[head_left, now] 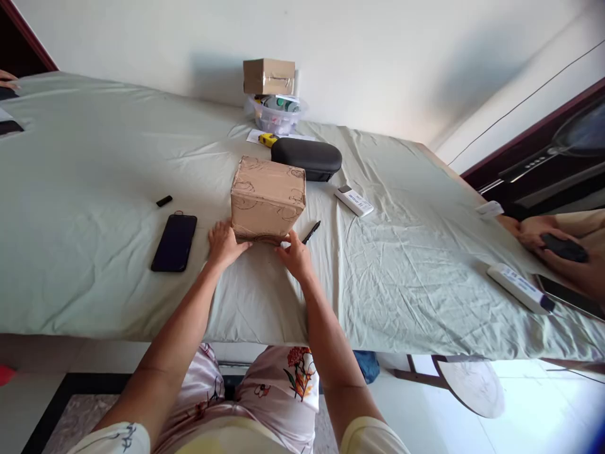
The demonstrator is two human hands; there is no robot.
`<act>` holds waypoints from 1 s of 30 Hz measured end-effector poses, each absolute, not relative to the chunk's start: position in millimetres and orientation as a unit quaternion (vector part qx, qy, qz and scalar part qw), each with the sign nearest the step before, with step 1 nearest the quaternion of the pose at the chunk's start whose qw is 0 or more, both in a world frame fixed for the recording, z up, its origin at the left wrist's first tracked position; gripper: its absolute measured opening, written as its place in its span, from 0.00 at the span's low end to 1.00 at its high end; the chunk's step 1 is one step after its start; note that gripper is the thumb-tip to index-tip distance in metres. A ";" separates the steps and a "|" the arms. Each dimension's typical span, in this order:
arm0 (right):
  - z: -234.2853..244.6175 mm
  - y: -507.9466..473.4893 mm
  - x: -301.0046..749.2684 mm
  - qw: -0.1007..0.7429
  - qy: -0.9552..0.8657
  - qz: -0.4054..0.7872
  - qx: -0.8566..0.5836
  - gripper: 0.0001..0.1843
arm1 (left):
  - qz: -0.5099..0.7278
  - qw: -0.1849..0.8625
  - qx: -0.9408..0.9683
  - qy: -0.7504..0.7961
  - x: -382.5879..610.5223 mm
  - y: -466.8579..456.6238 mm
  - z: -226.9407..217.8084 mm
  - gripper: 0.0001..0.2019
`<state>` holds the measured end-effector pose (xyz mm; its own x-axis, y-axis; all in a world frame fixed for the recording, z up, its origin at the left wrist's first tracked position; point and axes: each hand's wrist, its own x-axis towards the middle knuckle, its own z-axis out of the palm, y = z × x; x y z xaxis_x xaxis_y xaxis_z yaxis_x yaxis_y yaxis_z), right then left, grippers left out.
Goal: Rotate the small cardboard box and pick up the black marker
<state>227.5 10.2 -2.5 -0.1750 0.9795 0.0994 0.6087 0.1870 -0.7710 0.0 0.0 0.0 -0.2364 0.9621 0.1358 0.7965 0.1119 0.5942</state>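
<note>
pale green cloth covers the table (94, 189). near its front edge the left hand (225, 244) and right hand (293, 255), fingers loosely spread, touch the base of a brown cardboard box (268, 198), seemingly not gripping it. a black phone (174, 242) lies left, a pen (311, 232) just right. behind sits a black case (306, 157).

Bright daylight from right; wide-angle edges bend.

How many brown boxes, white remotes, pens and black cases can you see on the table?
Brown boxes: 2
White remotes: 2
Pens: 1
Black cases: 1
Total: 6
</note>
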 end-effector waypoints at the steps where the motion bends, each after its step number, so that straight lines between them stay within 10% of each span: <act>1: -2.2 8.7 225.3 0.307 -0.706 0.291 -0.567 0.34 | 0.311 0.144 0.597 0.725 1.7 -1.0 -5.1 0.40; 16: 18.0 -9.1 217.5 0.542 -0.659 0.210 -0.478 0.25 | 0.540 0.092 0.568 0.615 22.0 -14.9 1.8 0.48; 30: -8.0 -2.4 209.3 0.531 -0.681 0.319 -0.391 0.38 | 0.593 0.121 0.501 0.618 16.5 -11.4 -2.6 0.48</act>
<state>209.3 -2.4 -8.0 -0.1300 0.8705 0.4746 0.1935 0.4918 -0.8490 16.5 -11.4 -2.6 -0.4691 0.7630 0.4447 0.4760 -0.2057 0.8551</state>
